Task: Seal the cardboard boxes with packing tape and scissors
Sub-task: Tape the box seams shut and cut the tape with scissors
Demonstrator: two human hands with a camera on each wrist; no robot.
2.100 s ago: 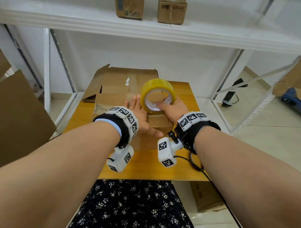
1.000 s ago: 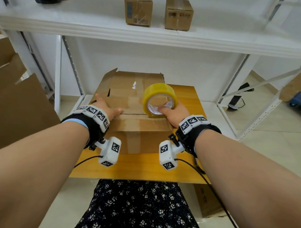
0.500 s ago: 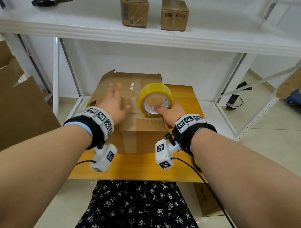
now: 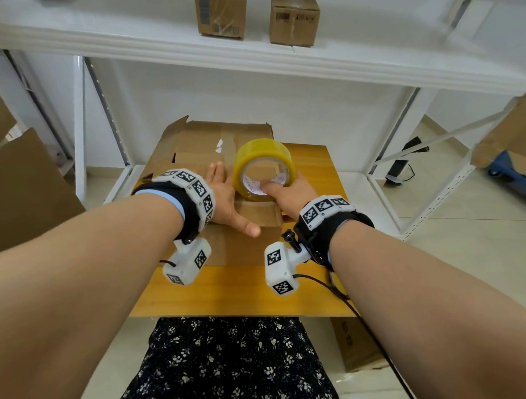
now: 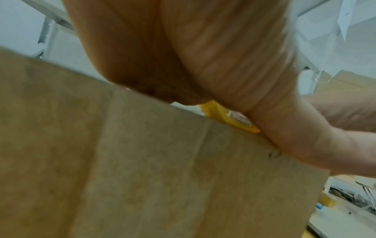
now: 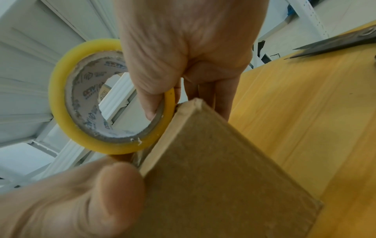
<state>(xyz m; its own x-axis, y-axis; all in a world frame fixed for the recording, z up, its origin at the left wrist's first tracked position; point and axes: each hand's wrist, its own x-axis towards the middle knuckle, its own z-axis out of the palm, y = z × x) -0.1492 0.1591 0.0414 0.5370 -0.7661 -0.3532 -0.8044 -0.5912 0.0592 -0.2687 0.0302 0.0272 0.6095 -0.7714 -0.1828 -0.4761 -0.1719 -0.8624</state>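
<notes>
Two hands are down on the cardboard box at the middle of the wooden table. The right hand grips the yellow tape roll, which stands on edge on the box top towards its right side; the thumb is hooked inside the core and the other fingers wrap the roll's outer right side. The left hand lies flat on the box top just left of the roll, fingers straight and spread, thumb pointing right along the near edge. Dark scissors lie on the table, right of the box.
</notes>
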